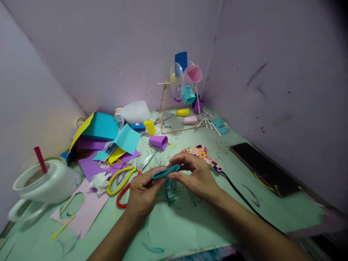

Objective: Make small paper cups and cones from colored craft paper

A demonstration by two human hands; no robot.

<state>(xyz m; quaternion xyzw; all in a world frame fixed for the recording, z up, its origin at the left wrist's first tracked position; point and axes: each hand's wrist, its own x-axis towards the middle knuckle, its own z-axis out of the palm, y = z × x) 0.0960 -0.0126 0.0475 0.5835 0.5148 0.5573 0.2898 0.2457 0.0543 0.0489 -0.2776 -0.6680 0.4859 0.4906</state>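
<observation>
My left hand and my right hand meet over the middle of the green table. Between them they pinch a small rolled piece of teal paper, each hand closed on one end of it. Just left of my left hand lie scissors with one yellow and one red handle loop, blades pointing toward the back. A flowery patterned object with a black cable lies right behind my right hand.
A heap of coloured paper sheets lies at the left, a white mug with a red stick nearer. A purple paper cup lies tipped. A stick-and-cup wheel model stands at the back corner. A dark phone lies at the right.
</observation>
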